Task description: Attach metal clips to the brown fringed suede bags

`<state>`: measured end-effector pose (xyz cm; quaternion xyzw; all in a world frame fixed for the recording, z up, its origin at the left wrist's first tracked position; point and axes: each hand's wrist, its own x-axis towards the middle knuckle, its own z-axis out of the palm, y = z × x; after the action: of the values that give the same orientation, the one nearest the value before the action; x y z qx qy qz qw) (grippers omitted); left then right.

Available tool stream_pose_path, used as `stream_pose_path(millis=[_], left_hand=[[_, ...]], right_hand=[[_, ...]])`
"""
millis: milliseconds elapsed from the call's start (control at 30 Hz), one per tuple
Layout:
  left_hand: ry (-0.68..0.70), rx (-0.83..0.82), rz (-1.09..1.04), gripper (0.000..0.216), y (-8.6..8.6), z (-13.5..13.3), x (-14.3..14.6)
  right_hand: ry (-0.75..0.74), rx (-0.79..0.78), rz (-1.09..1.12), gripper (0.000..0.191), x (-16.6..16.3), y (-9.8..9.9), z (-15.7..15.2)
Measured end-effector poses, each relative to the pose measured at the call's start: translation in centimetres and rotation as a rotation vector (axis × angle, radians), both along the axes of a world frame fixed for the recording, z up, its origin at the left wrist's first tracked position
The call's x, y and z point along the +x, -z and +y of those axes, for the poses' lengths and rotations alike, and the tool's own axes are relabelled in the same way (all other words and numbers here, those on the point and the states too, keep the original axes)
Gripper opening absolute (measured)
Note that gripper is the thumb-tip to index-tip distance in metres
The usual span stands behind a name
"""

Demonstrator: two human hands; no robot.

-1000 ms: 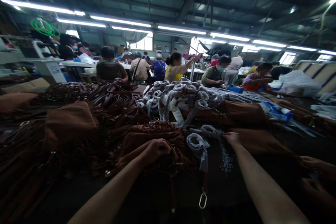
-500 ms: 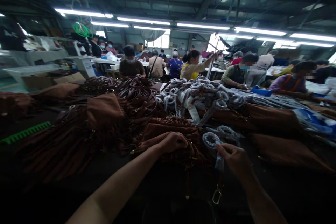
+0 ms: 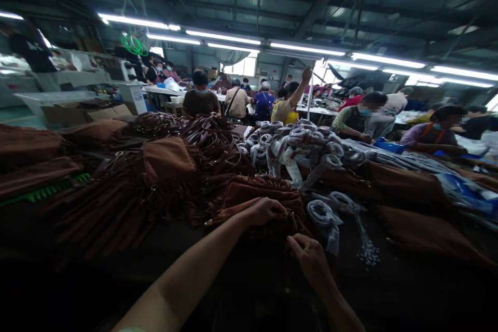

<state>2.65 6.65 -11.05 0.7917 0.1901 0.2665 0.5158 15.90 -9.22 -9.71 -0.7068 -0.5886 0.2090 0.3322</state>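
one brown fringed bag (image 3: 254, 191) lies in front of you, your left hand (image 3: 266, 211) clamped on its right end; your right hand (image 3: 309, 254) is just below, too dark to tell whether it grips anything; a plastic-wrapped strap coil (image 3: 330, 222) lies farther right.

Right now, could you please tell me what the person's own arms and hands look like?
The left hand and right hand wear no gloves, and both forearms are bare, with no watch or bracelet to be seen. A sliver of pale green, perhaps a sleeve, shows at the picture's bottom edge on the left; none shows on the right. It is too dim to rule out rings.
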Motion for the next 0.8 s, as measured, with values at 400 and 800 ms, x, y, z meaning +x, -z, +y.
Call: stream_pose_path(millis=[400,800], left_hand=[[-0.032,-0.141,0.004,0.036,-0.5,-0.4,-0.3],[-0.163,-0.021,-0.130,0.016,-0.3,-1.6,-0.1]], right_hand=[[0.054,-0.013,-0.022,0.040,-0.6,0.7,0.2],[-0.025,0.181,0.499,0.034,-0.5,0.3,1.7]])
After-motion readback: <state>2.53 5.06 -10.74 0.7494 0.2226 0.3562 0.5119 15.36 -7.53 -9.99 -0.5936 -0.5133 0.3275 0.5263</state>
